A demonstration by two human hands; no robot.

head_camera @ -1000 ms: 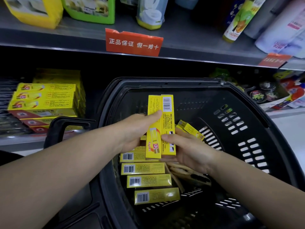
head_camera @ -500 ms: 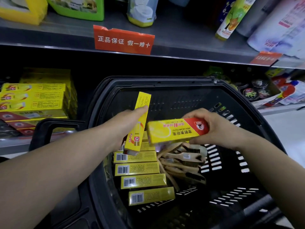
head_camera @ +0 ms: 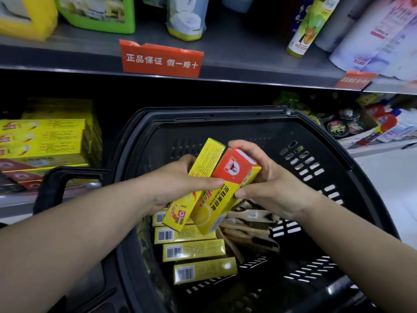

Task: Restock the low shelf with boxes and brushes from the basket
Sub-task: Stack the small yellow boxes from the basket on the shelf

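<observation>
Over the black basket [head_camera: 338, 136], my left hand [head_camera: 178, 184] grips a long yellow box [head_camera: 198, 172] tilted on end. My right hand [head_camera: 268, 184] holds a second yellow box with a red end [head_camera: 228, 188] pressed against the first one. Below them, several yellow boxes [head_camera: 194, 250] lie in a row in the basket with barcodes up. Wooden brushes [head_camera: 248, 231] are piled to their right. On the low shelf at the left, a stack of the same yellow boxes [head_camera: 45, 141] lies flat.
The basket's handle [head_camera: 56, 184] sticks out toward the low shelf at the left. Round tins [head_camera: 338, 127] and packets sit on the low shelf at the right. The upper shelf edge [head_camera: 248, 73] carries a red label and bottles overhead.
My right hand has swung its box from lying crosswise to tilted on end and brought it against the box in my left hand. Both hands have come together.
</observation>
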